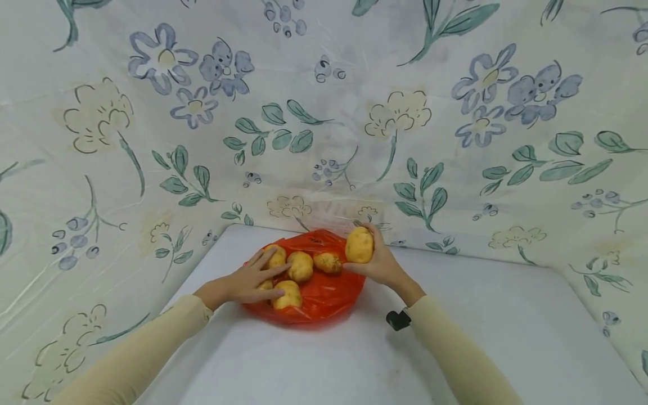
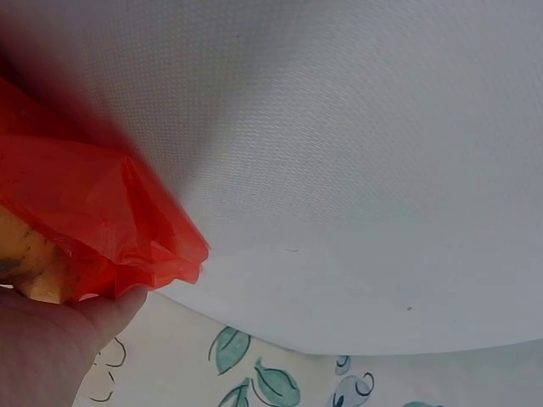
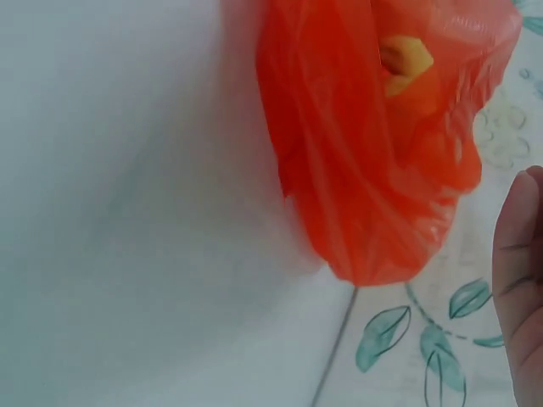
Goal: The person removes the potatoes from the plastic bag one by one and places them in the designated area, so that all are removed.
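A red plastic bag lies spread on the white table with several potatoes on it. My left hand rests over the potatoes on the left side, fingers straight and spread. In the left wrist view, the thumb of that hand is at the bag's edge. At the bag's right side my right hand grips a yellow potato, raised above the bag. The right wrist view has only part of this hand, apart from the bag; the held potato is out of that view.
The white table reaches out to the right and toward the front. Behind it and to the left hangs a floral-patterned sheet. A small black device is at the right wrist.
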The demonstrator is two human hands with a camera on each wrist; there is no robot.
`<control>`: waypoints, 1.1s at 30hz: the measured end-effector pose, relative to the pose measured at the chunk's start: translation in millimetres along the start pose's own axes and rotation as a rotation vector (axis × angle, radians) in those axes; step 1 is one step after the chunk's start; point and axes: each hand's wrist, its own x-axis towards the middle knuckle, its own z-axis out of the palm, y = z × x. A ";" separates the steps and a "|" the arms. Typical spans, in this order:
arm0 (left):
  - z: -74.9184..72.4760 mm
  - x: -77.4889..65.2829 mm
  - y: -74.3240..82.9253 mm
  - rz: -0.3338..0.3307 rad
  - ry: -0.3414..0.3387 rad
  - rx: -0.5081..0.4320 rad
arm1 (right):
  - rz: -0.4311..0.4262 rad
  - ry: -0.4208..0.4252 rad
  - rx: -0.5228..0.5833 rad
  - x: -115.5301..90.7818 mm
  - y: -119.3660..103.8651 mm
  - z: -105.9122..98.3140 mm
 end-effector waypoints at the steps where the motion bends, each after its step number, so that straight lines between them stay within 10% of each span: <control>1: -0.1 0.1 0.2 0.001 0.000 0.001 | 0.006 -0.001 0.004 -0.1 0.8 -1.4; 33: -1.3 0.7 -1.0 0.000 -0.016 0.016 | 0.075 0.043 -0.029 -3.4 28.7 -25.9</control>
